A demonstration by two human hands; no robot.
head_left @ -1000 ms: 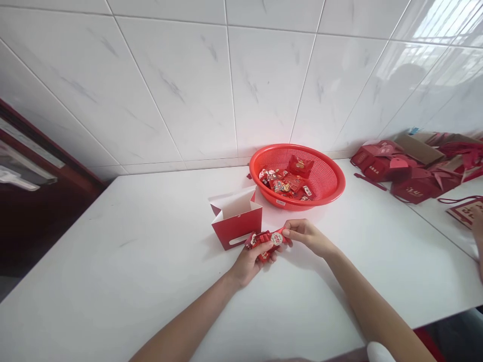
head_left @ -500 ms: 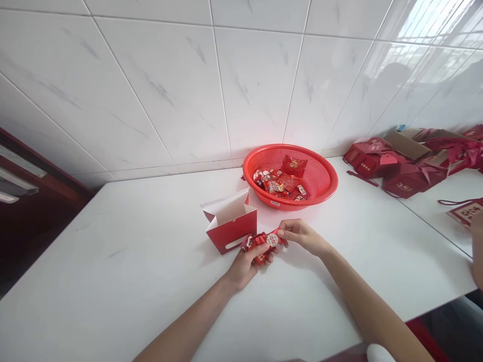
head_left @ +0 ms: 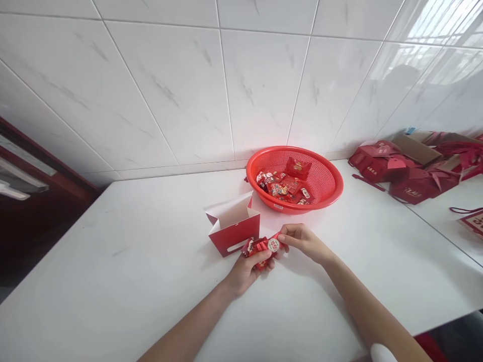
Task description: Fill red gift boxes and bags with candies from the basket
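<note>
My left hand (head_left: pixel 245 271) is closed around several red wrapped candies (head_left: pixel 261 246), its thumb lying on top of them. A red packet with a round white label (head_left: pixel 273 245) lies at the right end of this bunch. My right hand (head_left: pixel 304 242) pinches the edge of that packet between thumb and fingers. Just behind my left hand stands an open red paper box (head_left: pixel 236 234) with white inner flaps. Behind my right hand is a red plastic basket (head_left: pixel 328 198) with red wrapped candies (head_left: pixel 289 185) inside.
Several dark red gift boxes (head_left: pixel 422 183) are piled on the white table (head_left: pixel 151 241) at the right. A card with a cord (head_left: pixel 473 221) lies at the right edge. The tiled wall (head_left: pixel 181 90) rises behind the table.
The view has shifted slightly, so the box, basket and hands sit a little lower and further right. The other person's arm at the right edge is out of view. Both hands keep their hold.
</note>
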